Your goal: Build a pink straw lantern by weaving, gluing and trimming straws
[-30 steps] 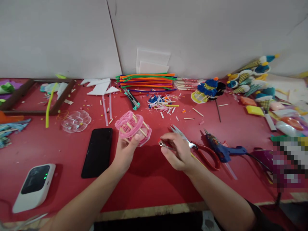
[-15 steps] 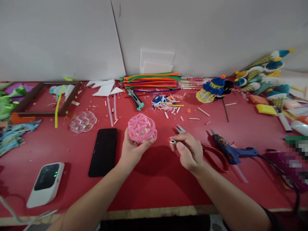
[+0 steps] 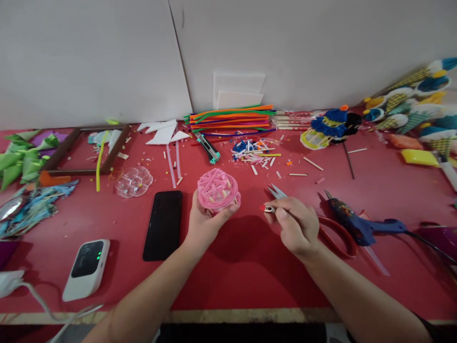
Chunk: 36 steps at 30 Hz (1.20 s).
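Observation:
My left hand is closed around a small round basket-like craft of pink fuzzy strips, with pale sticks showing between them. Its criss-crossed face is tilted toward me. My right hand grips what looks like a lighter; only its silver metal end with a hole and a bit of red show, the rest being hidden in the fingers. The two hands are apart, both above the red table. Under and beside my right hand lie red-handled scissors, partly covered by it.
A blue glue gun with a cord lies at right. To the left are a black phone and a white device. Behind are a cutter knife, cut scraps, colourful pipe cleaners and a blue-yellow craft.
The view has shifted slightly to the left, so everything sits further right. Both hands keep their holds on the pink craft and the lighter.

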Each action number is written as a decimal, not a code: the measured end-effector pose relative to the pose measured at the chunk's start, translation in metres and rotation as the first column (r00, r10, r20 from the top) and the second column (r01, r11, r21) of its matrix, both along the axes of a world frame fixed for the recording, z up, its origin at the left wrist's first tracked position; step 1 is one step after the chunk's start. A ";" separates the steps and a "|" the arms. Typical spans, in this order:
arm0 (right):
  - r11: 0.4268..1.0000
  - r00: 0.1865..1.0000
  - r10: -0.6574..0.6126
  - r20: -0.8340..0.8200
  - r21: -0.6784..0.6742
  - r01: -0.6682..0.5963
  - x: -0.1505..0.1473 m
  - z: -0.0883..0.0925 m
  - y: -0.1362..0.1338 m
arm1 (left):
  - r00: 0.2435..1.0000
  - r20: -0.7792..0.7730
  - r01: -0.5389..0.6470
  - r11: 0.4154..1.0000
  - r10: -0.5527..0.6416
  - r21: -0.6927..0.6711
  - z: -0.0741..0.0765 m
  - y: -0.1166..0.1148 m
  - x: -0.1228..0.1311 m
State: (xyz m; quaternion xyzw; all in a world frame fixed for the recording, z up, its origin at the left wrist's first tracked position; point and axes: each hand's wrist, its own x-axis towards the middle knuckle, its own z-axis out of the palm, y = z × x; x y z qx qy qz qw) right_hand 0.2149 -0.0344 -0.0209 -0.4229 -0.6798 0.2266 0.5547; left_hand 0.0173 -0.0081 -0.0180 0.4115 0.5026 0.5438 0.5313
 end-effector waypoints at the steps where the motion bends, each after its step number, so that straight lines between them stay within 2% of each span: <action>1: 1.000 1.000 -0.002 0.003 0.001 0.002 0.000 0.000 0.000 | 1.000 -0.002 0.002 1.000 -0.002 -0.004 0.000 0.000 0.000; 6: 1.000 1.000 0.005 0.022 0.007 -0.005 0.000 0.001 0.000 | 1.000 -0.001 0.007 1.000 -0.007 -0.011 0.002 -0.001 0.000; 17: 0.996 0.999 0.020 0.048 -0.087 -0.016 -0.002 0.008 0.003 | 1.000 -0.013 -0.002 1.000 0.002 -0.001 0.001 0.000 0.001; 20: 0.993 0.999 0.030 0.017 -0.111 -0.028 -0.002 0.007 0.004 | 1.000 -0.014 -0.004 1.000 0.004 -0.020 0.002 -0.001 0.000; 23: 0.980 0.992 0.092 -0.084 -0.168 -0.105 -0.004 0.003 0.006 | 1.000 -0.007 -0.013 0.999 0.013 -0.032 0.004 -0.001 0.000; 25: 0.956 0.972 0.106 -0.212 -0.248 -0.159 -0.006 0.000 0.008 | 1.000 0.009 -0.019 1.000 0.019 -0.025 0.006 0.000 0.001; 29: 0.870 0.886 0.012 -0.464 -0.432 -0.238 -0.013 0.000 0.015 | 0.999 0.037 0.001 1.000 -0.001 -0.009 0.009 0.000 0.002; 33: 0.787 0.752 0.036 -0.658 -0.444 -0.427 -0.017 0.006 0.022 | 0.998 0.067 0.006 1.000 -0.005 -0.011 0.010 -0.001 0.003; 36: 0.742 0.712 0.061 -0.700 -0.445 -0.501 -0.017 0.009 0.025 | 0.997 0.071 0.015 1.000 -0.014 -0.016 0.010 -0.001 0.003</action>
